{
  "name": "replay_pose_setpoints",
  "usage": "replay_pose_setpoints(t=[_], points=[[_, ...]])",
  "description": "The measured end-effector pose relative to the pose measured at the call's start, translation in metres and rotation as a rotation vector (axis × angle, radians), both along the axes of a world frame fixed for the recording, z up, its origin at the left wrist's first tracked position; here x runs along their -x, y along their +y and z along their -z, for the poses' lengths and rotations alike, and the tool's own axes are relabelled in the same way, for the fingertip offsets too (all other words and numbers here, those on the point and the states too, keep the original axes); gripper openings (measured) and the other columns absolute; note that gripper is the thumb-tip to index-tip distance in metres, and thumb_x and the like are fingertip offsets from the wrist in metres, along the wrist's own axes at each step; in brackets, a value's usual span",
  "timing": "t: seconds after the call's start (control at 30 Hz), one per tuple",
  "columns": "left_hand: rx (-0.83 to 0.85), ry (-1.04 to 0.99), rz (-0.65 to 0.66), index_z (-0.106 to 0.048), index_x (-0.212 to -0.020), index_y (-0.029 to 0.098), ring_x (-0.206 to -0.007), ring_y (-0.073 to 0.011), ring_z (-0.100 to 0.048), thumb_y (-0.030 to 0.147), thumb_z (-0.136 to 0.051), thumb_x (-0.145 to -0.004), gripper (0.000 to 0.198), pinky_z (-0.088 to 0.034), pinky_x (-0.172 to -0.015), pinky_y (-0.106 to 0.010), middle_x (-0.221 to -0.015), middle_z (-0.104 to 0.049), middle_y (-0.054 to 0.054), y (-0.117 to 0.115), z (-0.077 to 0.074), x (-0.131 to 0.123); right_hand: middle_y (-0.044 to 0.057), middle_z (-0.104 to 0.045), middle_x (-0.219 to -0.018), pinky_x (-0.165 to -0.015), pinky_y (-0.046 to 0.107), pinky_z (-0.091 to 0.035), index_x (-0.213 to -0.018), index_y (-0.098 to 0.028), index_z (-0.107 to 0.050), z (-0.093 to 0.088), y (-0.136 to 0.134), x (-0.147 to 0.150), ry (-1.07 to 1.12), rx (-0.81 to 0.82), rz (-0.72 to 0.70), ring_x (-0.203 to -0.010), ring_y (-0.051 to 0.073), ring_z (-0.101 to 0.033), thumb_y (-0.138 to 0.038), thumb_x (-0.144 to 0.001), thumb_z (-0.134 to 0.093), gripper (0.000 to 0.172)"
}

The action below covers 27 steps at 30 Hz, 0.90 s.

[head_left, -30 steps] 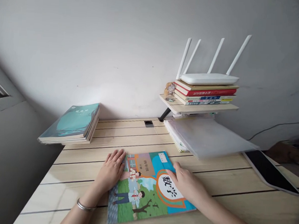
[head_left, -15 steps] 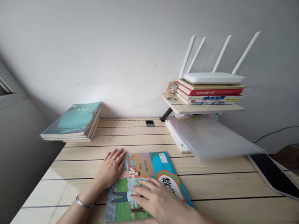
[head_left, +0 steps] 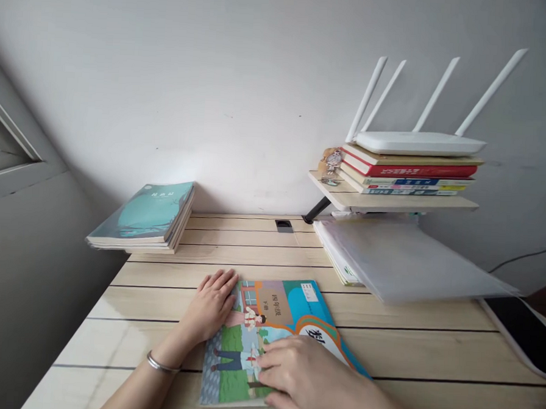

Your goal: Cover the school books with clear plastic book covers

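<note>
A textbook (head_left: 236, 373) with an illustrated cover lies closed on the table, turned sideways to me. Along its upper left edge rests my left hand (head_left: 210, 305), fingers stretched out flat and the thumb side touching the book. My right hand (head_left: 296, 370) lies over the lower middle of the cover, palm down with the fingers slightly bent and holding nothing. It hides part of the cover and its title. A silver bracelet (head_left: 161, 365) circles my left wrist.
A stack of books (head_left: 148, 216) stands at the table's left back corner. On the right, a raised shelf (head_left: 405, 204) carries more books under a white router (head_left: 418, 143). Below it lie translucent plastic folders (head_left: 407, 260), and a dark flat device (head_left: 522, 333) is at the right edge.
The view has turned slightly left, so everything sits further right in the picture. My right hand's fingers have drawn closer together and bent a little on the cover. My left hand stays at the book's edge.
</note>
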<state>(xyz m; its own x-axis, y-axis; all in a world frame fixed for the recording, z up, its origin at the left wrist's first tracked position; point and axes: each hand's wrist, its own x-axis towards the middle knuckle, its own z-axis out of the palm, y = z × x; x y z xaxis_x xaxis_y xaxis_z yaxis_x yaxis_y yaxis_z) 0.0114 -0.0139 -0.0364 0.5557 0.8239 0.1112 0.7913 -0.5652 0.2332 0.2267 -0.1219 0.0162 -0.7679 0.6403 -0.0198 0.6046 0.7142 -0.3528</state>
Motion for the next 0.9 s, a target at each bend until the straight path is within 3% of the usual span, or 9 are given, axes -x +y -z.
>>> replay_pose_setpoints(t=[0.17,0.27,0.37,0.5,0.67,0.8,0.9], points=[[0.004,0.005,0.005,-0.034,-0.141,0.026,-0.136,-0.0219,-0.028,0.036,-0.027,-0.095,0.048,-0.021,-0.111,-0.043,-0.147,-0.035,-0.003,-0.001,-0.002,0.0,0.002,-0.071,-0.093,-0.082,0.029,-0.043,-0.091,-0.022,-0.069,-0.008,0.006,-0.002,-0.037,0.048,0.027,-0.092,0.02,-0.061,-0.043,-0.077,-0.066,0.025],[0.015,-0.006,0.009,-0.034,-0.141,0.027,-0.136,-0.0217,-0.027,0.037,-0.026,-0.095,0.048,-0.021,-0.111,-0.044,-0.147,-0.034,-0.003,-0.001,-0.002,0.001,0.002,-0.071,-0.091,-0.08,0.028,-0.042,-0.089,-0.022,-0.069,-0.01,0.007,-0.001,-0.048,0.028,0.011,-0.091,0.02,-0.062,-0.039,-0.079,-0.063,0.021],[0.029,-0.064,0.002,-0.037,-0.139,0.027,-0.136,-0.0206,-0.029,0.037,-0.026,-0.095,0.047,-0.022,-0.111,-0.044,-0.146,-0.038,-0.003,0.001,0.0,0.001,0.0,-0.07,-0.079,-0.067,0.026,-0.042,-0.079,-0.022,-0.068,-0.017,0.006,0.001,-0.122,-0.013,0.023,-0.077,0.018,-0.064,-0.03,-0.085,-0.053,0.017],[0.075,-0.281,-0.046,-0.052,-0.128,0.022,-0.128,-0.0197,-0.041,0.037,-0.028,-0.094,0.045,-0.029,-0.108,-0.04,-0.138,-0.048,-0.006,0.01,0.004,0.003,0.003,-0.067,-0.07,-0.05,0.025,-0.031,-0.077,-0.02,-0.063,-0.033,0.016,0.0,-0.244,-0.152,0.224,-0.058,0.015,-0.061,-0.017,-0.085,-0.044,0.021],[0.118,-0.707,-0.278,-0.064,-0.102,0.015,-0.109,-0.0213,-0.056,0.037,-0.032,-0.09,0.041,-0.043,-0.096,-0.035,-0.12,-0.058,-0.014,0.023,0.005,0.01,0.002,-0.065,-0.075,-0.051,0.026,-0.027,-0.082,-0.02,-0.058,-0.047,0.063,0.0,-0.241,-0.253,0.565,-0.061,0.015,-0.059,-0.018,-0.09,-0.038,0.022],[0.072,-0.828,-0.452,-0.061,-0.093,0.015,-0.1,-0.0235,-0.058,0.037,-0.036,-0.086,0.034,-0.043,-0.093,-0.04,-0.098,-0.063,-0.012,0.029,0.006,0.015,0.006,-0.063,-0.085,-0.061,0.028,-0.031,-0.082,-0.017,-0.058,-0.037,0.103,0.005,-0.203,-0.359,0.683,-0.073,0.017,-0.058,-0.016,-0.093,-0.034,0.026],[0.16,-0.932,-0.496,-0.056,-0.095,0.015,-0.094,-0.0234,-0.06,0.037,-0.04,-0.084,0.03,-0.047,-0.086,-0.04,-0.096,-0.064,-0.011,0.029,0.008,0.013,0.009,-0.06,-0.088,-0.069,0.03,-0.031,-0.083,-0.016,-0.057,-0.022,0.116,0.013,-0.168,-0.507,0.718,-0.079,0.019,-0.055,-0.011,-0.091,-0.034,0.025]])
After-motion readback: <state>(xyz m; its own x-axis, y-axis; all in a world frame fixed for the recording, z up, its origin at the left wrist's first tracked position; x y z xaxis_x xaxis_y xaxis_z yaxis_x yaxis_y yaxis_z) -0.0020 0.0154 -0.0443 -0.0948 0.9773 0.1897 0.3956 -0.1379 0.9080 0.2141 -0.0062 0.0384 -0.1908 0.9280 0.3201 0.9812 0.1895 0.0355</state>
